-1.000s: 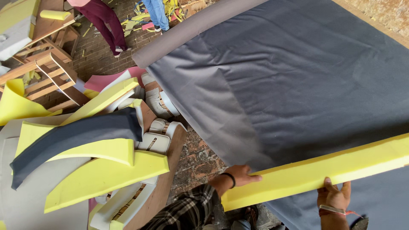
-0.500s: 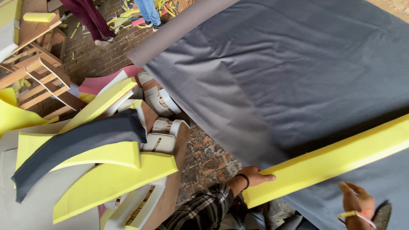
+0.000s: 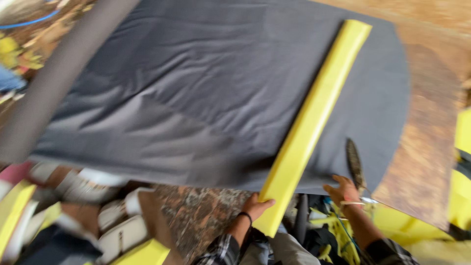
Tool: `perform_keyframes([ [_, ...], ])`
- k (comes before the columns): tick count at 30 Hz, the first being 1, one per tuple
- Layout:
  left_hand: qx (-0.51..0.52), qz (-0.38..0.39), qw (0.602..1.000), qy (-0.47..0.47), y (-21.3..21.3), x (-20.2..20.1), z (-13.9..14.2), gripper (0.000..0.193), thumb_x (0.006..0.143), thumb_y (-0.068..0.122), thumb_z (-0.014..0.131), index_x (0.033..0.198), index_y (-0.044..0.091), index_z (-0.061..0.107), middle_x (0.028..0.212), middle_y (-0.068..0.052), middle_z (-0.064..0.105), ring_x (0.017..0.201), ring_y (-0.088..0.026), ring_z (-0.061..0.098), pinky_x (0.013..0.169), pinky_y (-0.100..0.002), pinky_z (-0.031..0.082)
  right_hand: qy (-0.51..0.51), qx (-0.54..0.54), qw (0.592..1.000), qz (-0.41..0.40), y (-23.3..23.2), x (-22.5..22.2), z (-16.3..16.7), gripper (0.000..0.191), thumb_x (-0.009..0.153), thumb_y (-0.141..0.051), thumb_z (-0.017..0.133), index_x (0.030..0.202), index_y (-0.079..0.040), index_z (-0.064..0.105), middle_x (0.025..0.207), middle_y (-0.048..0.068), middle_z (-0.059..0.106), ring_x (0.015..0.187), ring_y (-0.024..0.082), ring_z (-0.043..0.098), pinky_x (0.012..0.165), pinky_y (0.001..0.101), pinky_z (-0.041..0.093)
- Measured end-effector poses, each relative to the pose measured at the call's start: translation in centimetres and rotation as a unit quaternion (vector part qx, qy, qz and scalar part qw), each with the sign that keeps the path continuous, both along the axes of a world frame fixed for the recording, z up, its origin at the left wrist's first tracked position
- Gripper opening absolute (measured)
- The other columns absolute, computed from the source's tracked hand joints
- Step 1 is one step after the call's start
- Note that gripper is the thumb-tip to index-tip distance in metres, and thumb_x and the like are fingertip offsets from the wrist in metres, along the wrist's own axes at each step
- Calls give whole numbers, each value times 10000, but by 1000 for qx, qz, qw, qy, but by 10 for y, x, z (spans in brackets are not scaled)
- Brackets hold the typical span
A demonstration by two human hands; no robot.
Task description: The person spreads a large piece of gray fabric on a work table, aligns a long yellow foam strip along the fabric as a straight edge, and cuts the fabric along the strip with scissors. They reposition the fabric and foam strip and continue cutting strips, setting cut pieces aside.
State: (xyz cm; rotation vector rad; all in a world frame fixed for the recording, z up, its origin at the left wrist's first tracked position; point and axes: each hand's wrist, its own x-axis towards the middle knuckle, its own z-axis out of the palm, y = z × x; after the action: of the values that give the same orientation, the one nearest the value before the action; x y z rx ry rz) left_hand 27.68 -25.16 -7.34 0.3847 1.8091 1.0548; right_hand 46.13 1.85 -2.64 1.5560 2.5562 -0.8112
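A long yellow foam strip (image 3: 314, 118) lies on a dark grey fabric sheet (image 3: 196, 98) and points away from me toward the far right. My left hand (image 3: 257, 206), with a dark band on the wrist, grips the strip's near end from the left side. My right hand (image 3: 343, 190), wearing a bracelet, rests at the near edge of the fabric, to the right of the strip and off it. Its fingers look spread. A dark narrow object (image 3: 354, 164) lies on the fabric just beyond that hand; blur hides what it is.
A grey fabric roll (image 3: 54, 83) runs along the sheet's left edge. A brown wooden tabletop (image 3: 431, 147) shows at the right. Yellow foam pieces (image 3: 461, 172) sit at the right and lower left (image 3: 14, 206), with white parts (image 3: 117, 221) over a mottled stone floor (image 3: 201, 211).
The view has swung and the foam strip now points away from me instead of lying across. My right hand has come off the strip; my left hand keeps hold of its near end.
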Motion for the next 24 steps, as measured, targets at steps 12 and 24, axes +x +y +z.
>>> perform_keyframes([
  [12, -183, -43, 980, 58, 42, 76, 70, 697, 691, 602, 760, 1140, 107, 560, 1016, -76, 784, 912, -251, 816, 843, -340, 651, 38, 115, 982, -145, 28, 66, 15, 644, 756, -186, 781, 1366, -107, 590, 1351, 165, 577, 1270, 364, 555, 1055, 426, 485],
  [24, -2, -316, 898, 308, 56, 99, -32, 686, 1010, 605, 545, 1492, 120, 481, 1103, -147, 514, 1021, -258, 662, 916, -381, 544, -17, 106, 987, -116, 60, 92, -3, 590, 766, -19, 681, 1328, -167, 577, 1253, 133, 575, 1199, 346, 574, 1005, 419, 517],
])
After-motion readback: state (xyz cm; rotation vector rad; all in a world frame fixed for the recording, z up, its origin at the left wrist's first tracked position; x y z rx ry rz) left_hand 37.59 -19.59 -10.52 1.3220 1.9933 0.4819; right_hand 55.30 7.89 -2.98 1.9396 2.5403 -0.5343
